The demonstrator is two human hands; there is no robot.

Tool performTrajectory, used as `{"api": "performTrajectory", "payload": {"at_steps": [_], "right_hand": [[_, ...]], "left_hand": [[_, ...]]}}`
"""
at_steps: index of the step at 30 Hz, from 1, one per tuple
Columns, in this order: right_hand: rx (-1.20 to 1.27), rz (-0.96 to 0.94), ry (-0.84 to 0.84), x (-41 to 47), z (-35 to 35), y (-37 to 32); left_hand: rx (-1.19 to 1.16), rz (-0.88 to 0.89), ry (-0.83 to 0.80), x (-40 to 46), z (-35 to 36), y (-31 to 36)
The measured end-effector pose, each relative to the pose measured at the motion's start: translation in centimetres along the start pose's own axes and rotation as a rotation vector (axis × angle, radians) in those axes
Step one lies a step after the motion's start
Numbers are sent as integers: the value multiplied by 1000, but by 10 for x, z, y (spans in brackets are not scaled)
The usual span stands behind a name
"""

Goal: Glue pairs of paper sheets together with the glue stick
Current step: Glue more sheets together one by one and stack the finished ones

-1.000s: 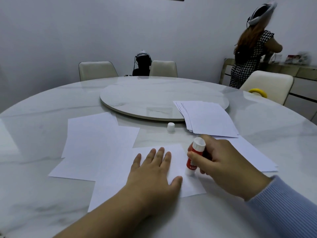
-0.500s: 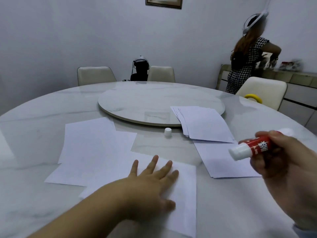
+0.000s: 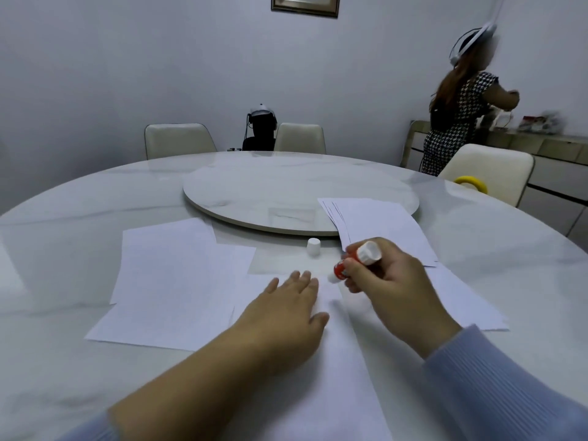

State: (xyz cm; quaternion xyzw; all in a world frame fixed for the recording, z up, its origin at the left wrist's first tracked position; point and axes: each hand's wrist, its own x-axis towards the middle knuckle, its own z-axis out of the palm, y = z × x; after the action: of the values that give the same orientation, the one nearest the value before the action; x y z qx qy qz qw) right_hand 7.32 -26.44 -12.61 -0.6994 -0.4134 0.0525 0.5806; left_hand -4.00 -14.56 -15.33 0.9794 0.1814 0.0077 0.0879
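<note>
Two hands worked over the round white marble worktop [image 3: 79, 370]. Your left hand [image 3: 286, 316] lay flat, fingers straight, pressing the near white paper sheet [image 3: 337, 393] down. Your right hand [image 3: 391, 288] had its grip clamped around the red glue stick with a white base [image 3: 353, 261], tilted so its tip met the far part of that sheet, just beyond your left fingertips. The small white cap [image 3: 313, 247] stood upright on the worktop beyond the stick. Overlapping white sheets [image 3: 168, 281] lay to the left. A fanned stack of white paper [image 3: 381, 224] rested at the right, partly on the round marble turntable [image 3: 286, 192].
</note>
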Motion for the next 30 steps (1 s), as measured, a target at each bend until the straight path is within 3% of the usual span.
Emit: {"api": "performTrajectory", "payload": {"at_steps": [9,18,25,30], "right_hand": [[-341,-39,-125,15,14,17],[-408,-30,-244,-47,-16,-26],[-326,26,-325,-93,-38,-42],[4,103,-319,-96,-47,-47]], "left_hand": [[39,-27,-61,3,8,1],[13,-30,-64,3,9,1],[0,-31,-73,2,8,1],[12,-20,-81,1,7,1]]}}
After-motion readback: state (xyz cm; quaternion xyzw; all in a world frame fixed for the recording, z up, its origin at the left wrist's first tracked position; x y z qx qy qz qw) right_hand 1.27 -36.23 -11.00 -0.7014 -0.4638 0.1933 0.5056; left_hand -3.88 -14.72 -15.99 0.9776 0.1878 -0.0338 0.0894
